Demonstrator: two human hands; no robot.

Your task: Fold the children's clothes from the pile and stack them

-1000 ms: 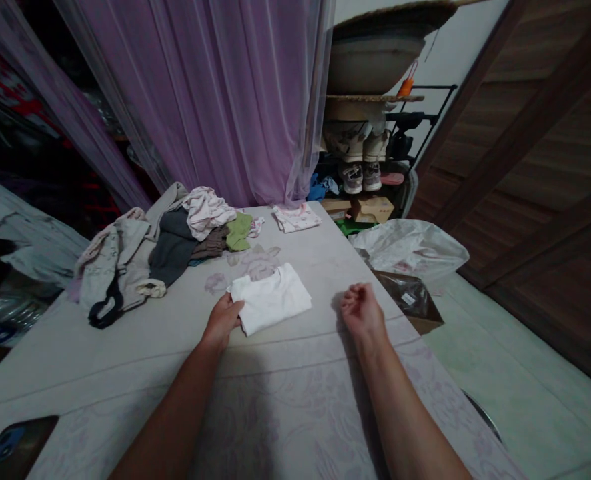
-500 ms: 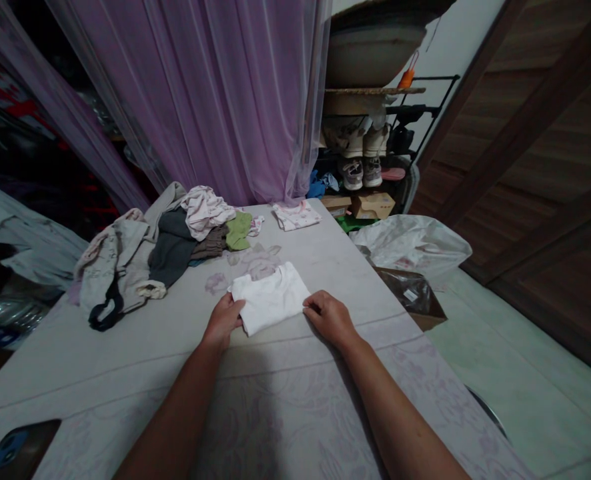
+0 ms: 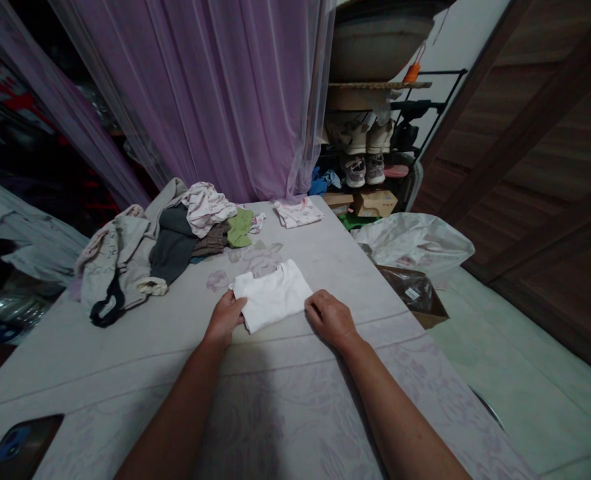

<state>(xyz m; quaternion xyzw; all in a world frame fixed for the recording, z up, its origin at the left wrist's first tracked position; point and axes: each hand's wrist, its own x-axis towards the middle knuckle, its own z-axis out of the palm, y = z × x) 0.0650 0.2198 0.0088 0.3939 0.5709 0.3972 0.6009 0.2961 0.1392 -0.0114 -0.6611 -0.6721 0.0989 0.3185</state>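
Note:
A folded white shirt (image 3: pixel 274 297) lies on the flower-patterned cloth (image 3: pixel 295 373) that covers the table, its neckline facing away from me. My left hand (image 3: pixel 227 317) grips the shirt's left edge, thumb on top and the fingers partly hidden under it. At the right corner my right hand (image 3: pixel 329 317) has its fingers curled and pinched on the edge of the fabric. Farther back sits a folded pink-and-white printed garment (image 3: pixel 298 212).
Rumpled clothes (image 3: pixel 173 240) are heaped at the back left, a green piece (image 3: pixel 240 228) among them. A phone (image 3: pixel 20 448) lies near left. Purple curtains (image 3: pixel 215 100) hang behind. Right of the table are a plastic bag (image 3: pixel 415 241), an open carton (image 3: pixel 433 319) and a shoe rack (image 3: pixel 370 150).
Both hands keep their hold on the white shirt, with hardly any movement. The whole view has shifted slightly.

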